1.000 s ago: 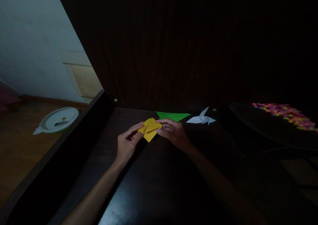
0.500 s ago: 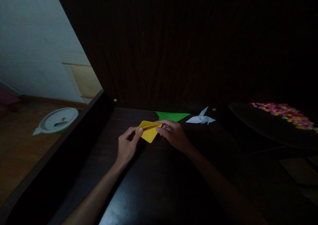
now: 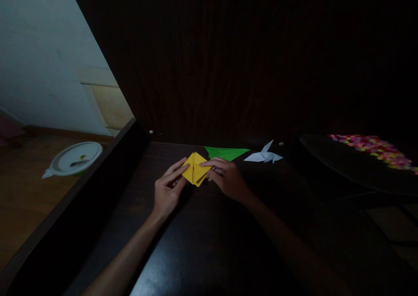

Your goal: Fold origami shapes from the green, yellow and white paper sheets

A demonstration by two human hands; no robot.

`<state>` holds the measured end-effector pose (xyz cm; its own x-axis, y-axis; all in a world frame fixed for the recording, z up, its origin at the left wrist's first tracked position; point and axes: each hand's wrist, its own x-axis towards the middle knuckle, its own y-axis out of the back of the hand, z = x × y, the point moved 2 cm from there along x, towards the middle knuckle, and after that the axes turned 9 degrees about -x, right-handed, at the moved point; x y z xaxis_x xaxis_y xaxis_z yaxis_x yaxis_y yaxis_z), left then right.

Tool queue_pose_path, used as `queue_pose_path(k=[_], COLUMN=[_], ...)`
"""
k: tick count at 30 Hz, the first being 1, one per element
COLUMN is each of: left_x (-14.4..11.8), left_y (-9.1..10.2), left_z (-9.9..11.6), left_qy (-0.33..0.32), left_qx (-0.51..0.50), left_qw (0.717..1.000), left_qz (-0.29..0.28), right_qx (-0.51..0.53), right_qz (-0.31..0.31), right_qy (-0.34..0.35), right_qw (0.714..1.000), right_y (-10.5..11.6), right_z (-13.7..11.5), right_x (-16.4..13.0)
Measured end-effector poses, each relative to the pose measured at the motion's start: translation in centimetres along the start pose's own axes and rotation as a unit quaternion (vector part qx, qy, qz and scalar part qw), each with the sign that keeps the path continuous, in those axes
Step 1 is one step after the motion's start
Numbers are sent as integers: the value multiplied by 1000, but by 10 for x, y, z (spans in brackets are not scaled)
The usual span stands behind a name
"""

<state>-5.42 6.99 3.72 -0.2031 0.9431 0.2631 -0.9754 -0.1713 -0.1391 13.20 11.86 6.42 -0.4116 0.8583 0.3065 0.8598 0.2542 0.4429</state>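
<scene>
A folded piece of yellow paper (image 3: pixel 196 169), diamond-shaped with a crease or slit running down its middle, is between my two hands. My left hand (image 3: pixel 168 189) pinches its left corner, with the thumb partly under the paper. On the other side, my right hand (image 3: pixel 228 178) grips the right corner, its index finger lying on top and thumb at the lower edge. Loose layers show at the bottom right edge. Just behind lies a folded green paper (image 3: pixel 227 153). To its right sits a white origami bird (image 3: pixel 264 155) with one wing pointing up.
Dark wooden desktop (image 3: pixel 183 243) lies under my hands, with a tall dark panel (image 3: pixel 202 61) behind and a raised side edge (image 3: pixel 81 191) at left. A white-lidded tub (image 3: pixel 78 156) stands on the floor. Something covered in pink and yellow dots (image 3: pixel 372 150) is at right.
The yellow paper has opened out from a slanted fold into a flat diamond with a vertical middle line. My fingers have moved onto its upper face.
</scene>
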Motion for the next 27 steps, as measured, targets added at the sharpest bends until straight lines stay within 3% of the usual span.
queue_pose_path(k=[3,6,11,15,20,24,27], left_x=[-2,-2,-3,-4,-4,-6,-7], left_y=[3,1,-6,-6,-7,-11,-14], left_z=[1,3,3,1,6,12,12], left_qy=[-15,-11,82,133,103,63,71], left_qx=[-52,-92,-110,-104,-102,-89,-101], left_qw=[998,996,990,985,987,991,990], left_qz=[-27,-12,28,40,69,75,68], right_qx=[69,123,107,131,195,179,142], right_qz=[-7,-6,40,42,24,63,93], right_qy=[19,14,-45,-73,-102,-108,-111], right_qw=[997,992,992,988,975,976,979], right_y=[1,-1,-7,-11,-18,-26,-31], right_z=[2,2,3,7,14,18,18], right_x=[1,1,-1,-2,-1,-3,-4])
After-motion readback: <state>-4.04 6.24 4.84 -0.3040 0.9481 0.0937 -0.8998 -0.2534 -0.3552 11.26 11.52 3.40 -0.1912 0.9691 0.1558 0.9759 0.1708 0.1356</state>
